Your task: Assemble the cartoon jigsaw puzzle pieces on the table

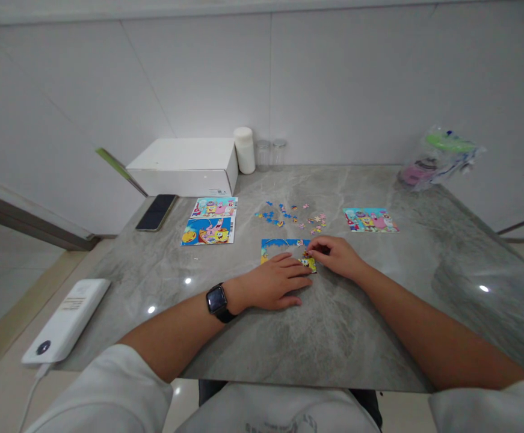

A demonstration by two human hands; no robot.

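Note:
A partly assembled cartoon jigsaw puzzle (pixel 282 243) lies on the grey marbled table in front of me, its blue upper edge showing. Over its lower part rests my left hand (pixel 280 281), palm down with fingers spread, hiding some of it. My right hand (pixel 331 255) pinches a small puzzle piece (pixel 305 254) at the puzzle's right side. Just beyond are loose blue pieces (pixel 268 216) and loose pinkish pieces (pixel 318 222). A finished-looking cartoon puzzle or card (pixel 370 220) lies off to the right. Printed picture sheets (pixel 210 231) lie to the left.
At the back left stand a white box (pixel 184 165), a white bottle (pixel 244 150) and two glass jars (pixel 271 155). A phone (pixel 157 212) lies before the box. A white power bank with a cable (pixel 70 322) sits at the left edge, a clear plastic bag (pixel 437 159) at the back right.

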